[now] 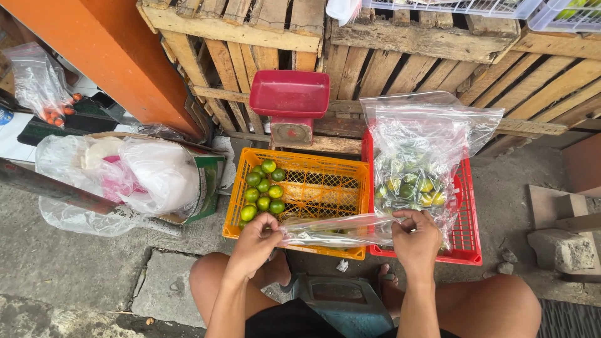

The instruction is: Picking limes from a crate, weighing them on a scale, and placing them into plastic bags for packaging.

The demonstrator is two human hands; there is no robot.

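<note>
Bare concrete lies open left of the orange crate (300,194). The left hand (255,241) pinches one end of a clear plastic bag (341,230), stretched over the crate's near rim; the right hand (416,241) grips the other end beside the red crate (466,241).

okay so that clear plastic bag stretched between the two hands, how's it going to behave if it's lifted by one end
The clear plastic bag looks thin and empty, so it would probably droop limply from whichever end is held. It sags and wrinkles between the left hand and right hand, suggesting little stiffness. Being glossy film, it may slip unless pinched firmly.
</note>
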